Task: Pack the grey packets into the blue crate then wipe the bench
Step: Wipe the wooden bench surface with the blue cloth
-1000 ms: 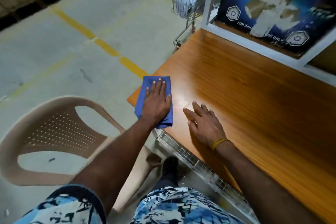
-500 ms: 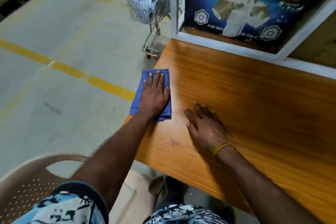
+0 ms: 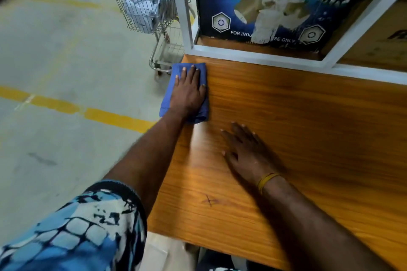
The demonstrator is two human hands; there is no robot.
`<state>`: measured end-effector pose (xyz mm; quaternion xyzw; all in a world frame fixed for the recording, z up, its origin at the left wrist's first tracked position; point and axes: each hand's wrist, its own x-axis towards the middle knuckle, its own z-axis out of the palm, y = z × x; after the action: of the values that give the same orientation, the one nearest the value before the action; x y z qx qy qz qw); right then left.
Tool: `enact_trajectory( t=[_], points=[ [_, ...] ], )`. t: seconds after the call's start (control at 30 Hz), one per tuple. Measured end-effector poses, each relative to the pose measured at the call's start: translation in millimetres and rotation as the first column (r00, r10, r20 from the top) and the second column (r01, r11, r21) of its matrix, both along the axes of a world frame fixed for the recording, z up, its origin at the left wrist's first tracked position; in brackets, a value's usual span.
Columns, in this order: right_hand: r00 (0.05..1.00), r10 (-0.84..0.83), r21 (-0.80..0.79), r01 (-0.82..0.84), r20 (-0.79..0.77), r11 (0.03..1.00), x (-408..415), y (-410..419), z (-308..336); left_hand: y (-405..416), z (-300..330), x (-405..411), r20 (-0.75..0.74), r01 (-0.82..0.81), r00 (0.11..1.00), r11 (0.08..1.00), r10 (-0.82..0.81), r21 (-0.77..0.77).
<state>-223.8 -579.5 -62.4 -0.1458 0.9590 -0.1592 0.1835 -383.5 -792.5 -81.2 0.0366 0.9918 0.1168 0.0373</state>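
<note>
A person's left hand (image 3: 189,91) presses flat, fingers straight, on a folded blue cloth (image 3: 184,92) at the far left corner of the wooden bench (image 3: 308,130), while the right hand (image 3: 246,152) rests palm-down with fingers spread, holding nothing, nearby.

Wiping stroke: cloth carried from near edge to far left corner

Blue cloth (image 3: 184,91) under flat left hand (image 3: 189,90), a second ago near the front-left corner of the bench (image 3: 297,134), then midway up the left edge, now pushed up beside the white shelf frame (image 3: 187,6) at the far corner. Left arm stretched further forward. Right hand (image 3: 246,152) now further behind the cloth than before. Beige chair gone from view; wire trolley (image 3: 143,2) now nearer the cloth.
</note>
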Motion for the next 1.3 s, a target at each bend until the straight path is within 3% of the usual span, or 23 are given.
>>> enact_trajectory(
  t=[0.17, 0.33, 0.57, 0.7, 0.8, 0.93, 1.03, 1.3],
  points=[
    [1.0, 0.014, -0.028, -0.013, 0.007, 1.0, -0.7, 4.6, -0.1, 7.3, -0.7, -21.8, 0.01, 0.093, 0.996, 0.996, -0.093, -0.011],
    [1.0, -0.003, -0.03, 0.003, 0.001, 1.0, 0.2, 6.6, 3.2, 10.7, 0.6, -26.0, 0.018, 0.293, 0.956, 0.956, -0.292, -0.009],
    [0.994, -0.104, 0.013, 0.103, 0.035, 0.995, 21.2, 29.9, 8.6, 38.9, 5.5, -19.9, 0.046, 0.691, 0.723, 0.723, -0.689, -0.027],
    [0.991, -0.131, 0.051, 0.129, 0.038, 0.99, 40.8, 44.5, 12.5, 49.8, 7.0, 11.0, 0.03, 0.795, 0.606, 0.604, -0.795, -0.051],
    [0.99, -0.139, 0.068, 0.136, 0.038, 0.988, 56.1, 53.2, 14.1, 52.4, 1.4, 47.3, 0.014, 0.818, 0.575, 0.574, -0.818, -0.04],
    [0.992, -0.128, 0.067, 0.129, -0.016, 0.989, 80.1, 61.8, 12.9, 54.9, -1.4, 108.5, -0.01, 0.789, 0.615, 0.615, -0.789, 0.004],
    [0.991, -0.127, 0.049, 0.128, -0.033, 0.991, 99.7, 69.2, 9.2, 62.4, 0.2, 156.7, -0.03, 0.714, 0.7, 0.7, -0.713, 0.018],
    [0.984, -0.163, 0.031, 0.165, -0.07, 0.986, 179.3, 106.4, 6.3, 112.5, -6.6, 284.2, -0.026, 0.307, 0.951, 0.952, -0.307, -0.003]
  ],
)
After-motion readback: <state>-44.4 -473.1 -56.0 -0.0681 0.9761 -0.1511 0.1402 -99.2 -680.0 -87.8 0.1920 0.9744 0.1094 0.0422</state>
